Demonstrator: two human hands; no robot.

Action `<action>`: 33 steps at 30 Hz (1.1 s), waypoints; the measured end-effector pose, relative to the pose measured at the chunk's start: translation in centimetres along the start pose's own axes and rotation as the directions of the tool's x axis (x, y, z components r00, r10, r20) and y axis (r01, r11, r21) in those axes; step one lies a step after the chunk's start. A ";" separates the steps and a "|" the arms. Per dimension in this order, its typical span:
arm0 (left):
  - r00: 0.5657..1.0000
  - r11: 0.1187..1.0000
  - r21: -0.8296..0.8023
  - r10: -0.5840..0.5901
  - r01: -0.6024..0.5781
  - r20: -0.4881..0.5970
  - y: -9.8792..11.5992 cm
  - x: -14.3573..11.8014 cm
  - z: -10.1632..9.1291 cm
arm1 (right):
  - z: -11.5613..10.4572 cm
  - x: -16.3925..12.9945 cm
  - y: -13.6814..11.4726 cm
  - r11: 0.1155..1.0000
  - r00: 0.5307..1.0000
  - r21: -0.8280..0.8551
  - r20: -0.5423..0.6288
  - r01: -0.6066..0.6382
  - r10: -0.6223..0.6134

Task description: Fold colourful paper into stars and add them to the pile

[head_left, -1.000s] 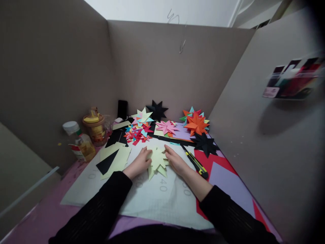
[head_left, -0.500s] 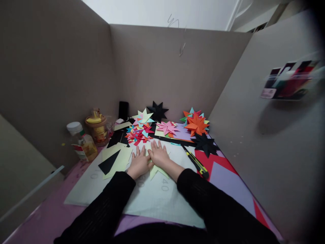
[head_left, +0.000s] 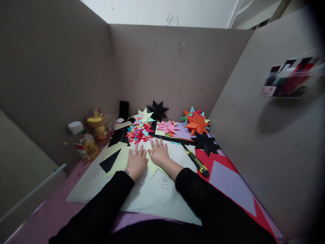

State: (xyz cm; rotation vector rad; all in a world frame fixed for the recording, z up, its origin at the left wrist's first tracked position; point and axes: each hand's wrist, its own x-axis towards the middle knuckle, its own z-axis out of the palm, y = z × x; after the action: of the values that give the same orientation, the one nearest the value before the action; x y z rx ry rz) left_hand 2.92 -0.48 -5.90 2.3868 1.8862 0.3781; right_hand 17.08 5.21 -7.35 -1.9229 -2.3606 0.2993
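My left hand (head_left: 137,162) lies flat with fingers spread, just left of a pale yellow-green piece of paper (head_left: 154,169) with pointed corners. Over that paper rests my right hand (head_left: 158,154), its fingers stretched out and much of the paper hidden beneath it. Both are on a white cutting mat (head_left: 162,203) with printed numbers. Pale yellow-green sheets (head_left: 116,164) and a black paper piece (head_left: 110,161) lie left of my left hand. To the right of my right hand is a yellow and black utility knife (head_left: 198,162).
Folded paper stars stand at the back: a black star (head_left: 157,110), a pink star (head_left: 167,127), an orange star (head_left: 197,124). Coloured scraps (head_left: 139,134) are piled behind my hands. A bottle (head_left: 83,142) and a lidded cup (head_left: 98,128) stand left. Lilac paper (head_left: 232,186) covers red paper at right.
My left hand has shifted slightly left, away from my right hand, opening a gap between them. The right hand stays on the pale paper.
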 end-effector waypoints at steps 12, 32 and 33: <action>0.979 0.915 -0.368 0.198 -0.166 0.049 3.7 1.7 0.4 | -0.1 -0.1 0.7 0.999 0.998 -0.031 0.045 0.034 -0.032; 0.962 0.969 -0.140 0.226 -0.205 0.153 3.3 1.5 2.2 | -2.7 -2.8 4.4 0.893 0.952 0.331 -0.112 0.305 -0.284; 0.959 0.969 -0.126 0.230 -0.211 0.167 3.3 1.5 2.0 | -2.1 -3.5 4.2 0.906 0.945 0.273 -0.032 0.323 -0.327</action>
State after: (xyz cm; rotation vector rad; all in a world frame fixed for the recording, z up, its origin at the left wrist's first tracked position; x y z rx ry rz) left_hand 6.87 0.33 -6.94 2.4721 1.4913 0.2583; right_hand 22.23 2.77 -5.89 -1.3840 -2.4407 0.5783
